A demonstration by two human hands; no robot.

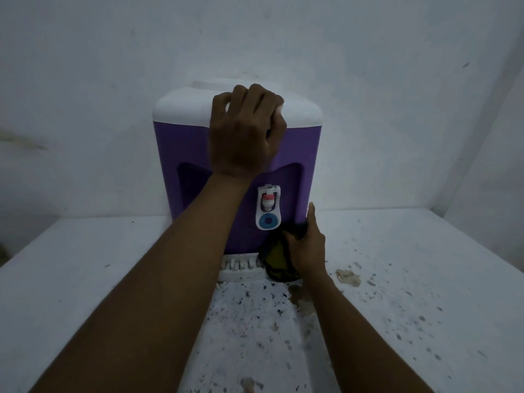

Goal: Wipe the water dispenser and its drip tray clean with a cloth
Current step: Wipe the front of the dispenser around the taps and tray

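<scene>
smooth purple plastic dispenser (295, 154), dark cloth (279, 256), speckled matt table (397, 279)

A white surface (425, 279), speckled with dark spots and a brownish stain (348, 277) right of centre, meets a smudged pale wall (368, 66).

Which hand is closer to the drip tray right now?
Right. The right hand holds the cloth at the drip tray's right end; the left hand is well above it, gripping the white lid.
</scene>
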